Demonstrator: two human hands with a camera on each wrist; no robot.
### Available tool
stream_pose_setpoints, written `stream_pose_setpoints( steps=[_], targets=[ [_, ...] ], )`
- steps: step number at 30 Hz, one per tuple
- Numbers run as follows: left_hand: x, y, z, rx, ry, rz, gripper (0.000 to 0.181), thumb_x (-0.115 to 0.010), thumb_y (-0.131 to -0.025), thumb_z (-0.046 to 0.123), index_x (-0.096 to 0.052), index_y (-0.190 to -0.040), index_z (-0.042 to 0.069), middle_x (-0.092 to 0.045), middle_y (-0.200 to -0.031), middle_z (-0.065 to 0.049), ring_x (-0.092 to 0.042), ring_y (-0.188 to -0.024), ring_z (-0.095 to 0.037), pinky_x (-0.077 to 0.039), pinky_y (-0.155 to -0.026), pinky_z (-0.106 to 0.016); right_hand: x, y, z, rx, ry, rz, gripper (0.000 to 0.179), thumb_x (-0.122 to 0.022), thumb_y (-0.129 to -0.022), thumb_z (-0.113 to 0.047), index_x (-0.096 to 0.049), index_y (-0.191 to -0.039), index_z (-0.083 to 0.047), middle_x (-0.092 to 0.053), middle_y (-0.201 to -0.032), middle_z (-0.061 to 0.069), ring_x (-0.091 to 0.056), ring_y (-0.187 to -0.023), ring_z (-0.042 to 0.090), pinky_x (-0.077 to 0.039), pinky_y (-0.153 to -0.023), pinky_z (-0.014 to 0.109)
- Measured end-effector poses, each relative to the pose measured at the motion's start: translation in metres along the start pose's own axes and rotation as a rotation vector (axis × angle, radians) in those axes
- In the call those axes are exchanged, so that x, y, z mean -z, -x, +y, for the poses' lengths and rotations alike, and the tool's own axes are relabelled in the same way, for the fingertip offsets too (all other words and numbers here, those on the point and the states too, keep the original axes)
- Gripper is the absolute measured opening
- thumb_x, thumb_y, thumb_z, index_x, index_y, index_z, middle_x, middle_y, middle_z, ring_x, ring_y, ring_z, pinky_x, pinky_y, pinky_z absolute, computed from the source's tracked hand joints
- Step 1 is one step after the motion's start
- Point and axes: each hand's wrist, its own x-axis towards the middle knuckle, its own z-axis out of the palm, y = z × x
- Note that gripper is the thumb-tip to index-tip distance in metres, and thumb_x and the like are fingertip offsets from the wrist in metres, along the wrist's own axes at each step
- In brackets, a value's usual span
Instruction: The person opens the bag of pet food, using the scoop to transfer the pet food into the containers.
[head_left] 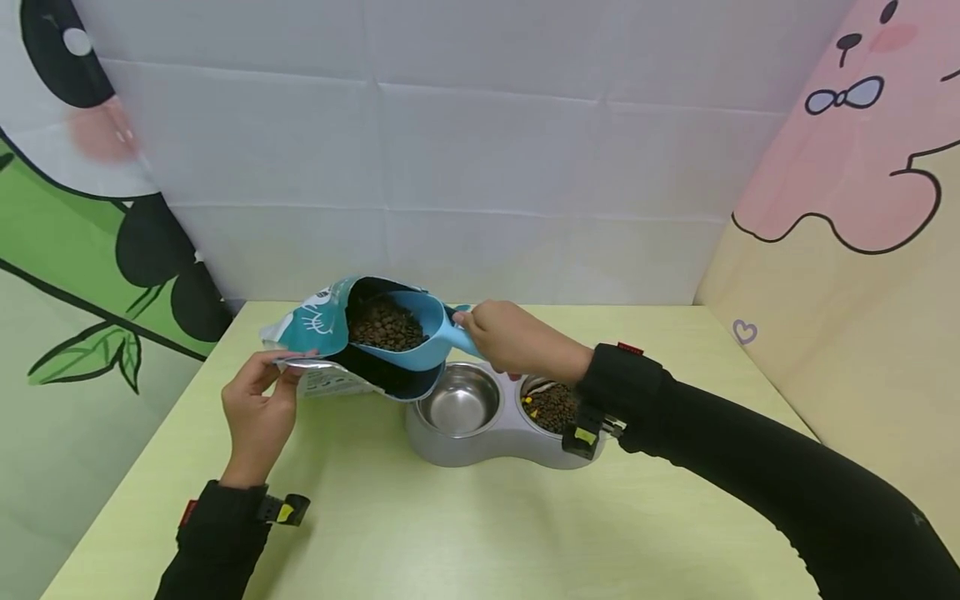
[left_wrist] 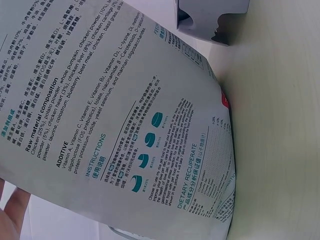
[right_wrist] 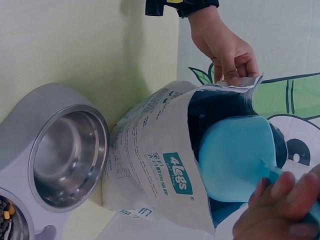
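Observation:
My right hand point(head_left: 517, 340) grips the handle of a light blue scoop point(head_left: 427, 358), which sits in the mouth of a pet food bag point(head_left: 318, 325). Brown kibble point(head_left: 386, 323) fills the scoop. With thumb and fingers, my left hand point(head_left: 261, 408) pinches the bag's rim; the right wrist view shows this hand point(right_wrist: 227, 52) at the folded edge. Printed text covers the side of the bag point(left_wrist: 125, 115) in the left wrist view. Just right of the bag is a grey double bowl stand point(head_left: 480, 450). Its left steel bowl point(head_left: 459, 400) holds nothing.
The right steel bowl holds kibble with yellow bits point(head_left: 551, 408), partly hidden by my right wrist. Under everything is a pale yellow table point(head_left: 465, 533). A white wall covering point(head_left: 480, 167) rises behind it, with cartoon-printed panels at both sides.

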Motion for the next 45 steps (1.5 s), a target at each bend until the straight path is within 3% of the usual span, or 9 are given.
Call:
stream_pose_setpoints(
  steps=[4,12,20,29,37,45],
  targets=[
    [-0.0002,0.0001,-0.0017,-0.004,0.008,0.004,0.014,-0.063,-0.084,-0.014,-0.062,-0.097,-0.01,-0.067,-0.094,-0.026,-0.061,-0.099,0.004,-0.045,-0.088,-0.013,0.0005,0.0004,0.0009,0.028,0.046,-0.004,0.037,-0.032,-0.106,-0.019,-0.043,-0.072,-0.01,-0.039,-0.063,0.004,-0.04,-0.04,0.012,-0.036,-0.043,0.021],
    [-0.0005,-0.0001,-0.0057,-0.012,0.016,0.008,0.015,-0.063,-0.082,-0.016,-0.063,-0.097,-0.01,-0.067,-0.093,-0.026,-0.061,-0.098,0.004,-0.046,-0.087,-0.013,0.0005,0.0023,0.0045,0.063,0.034,0.022,0.036,-0.034,-0.106,-0.017,-0.04,-0.07,-0.01,-0.036,-0.062,0.002,-0.038,-0.042,0.012,-0.033,-0.047,0.02],
    [0.0,-0.0004,-0.0071,-0.004,0.022,0.008,0.016,-0.063,-0.082,-0.016,-0.063,-0.097,-0.01,-0.067,-0.094,-0.026,-0.062,-0.098,0.002,-0.046,-0.087,-0.014,-0.0005,0.0028,0.0055,0.014,0.008,0.026,0.037,-0.032,-0.106,-0.021,-0.041,-0.072,-0.009,-0.038,-0.063,0.004,-0.039,-0.043,0.013,-0.035,-0.047,0.021],
    [0.0005,-0.0009,-0.0078,0.025,0.002,0.0,0.017,-0.063,-0.082,-0.017,-0.063,-0.097,-0.01,-0.071,-0.094,-0.007,-0.06,-0.095,0.007,-0.045,-0.087,-0.012,-0.0011,0.0041,0.0037,-0.027,-0.016,0.028,0.04,-0.03,-0.106,-0.025,-0.045,-0.074,-0.007,-0.041,-0.06,0.004,-0.04,-0.042,0.013,-0.038,-0.043,0.023],
    [0.0011,-0.0019,-0.0061,0.006,0.02,0.008,0.015,-0.064,-0.083,-0.014,-0.063,-0.098,-0.01,-0.07,-0.096,-0.016,-0.062,-0.099,0.001,-0.046,-0.087,-0.013,-0.0009,0.0058,0.0027,-0.044,-0.05,0.03,0.042,-0.029,-0.107,-0.027,-0.046,-0.074,-0.007,-0.041,-0.057,0.004,-0.04,-0.041,0.013,-0.041,-0.042,0.024],
    [0.0006,-0.0019,-0.0057,0.008,0.022,0.005,0.015,-0.063,-0.083,-0.014,-0.063,-0.098,-0.01,-0.069,-0.096,-0.018,-0.061,-0.098,0.005,-0.046,-0.087,-0.013,-0.0009,0.007,0.0027,-0.048,-0.041,0.035,0.042,-0.029,-0.106,-0.027,-0.045,-0.072,-0.008,-0.041,-0.057,0.003,-0.04,-0.04,0.013,-0.04,-0.042,0.024]
  ],
)
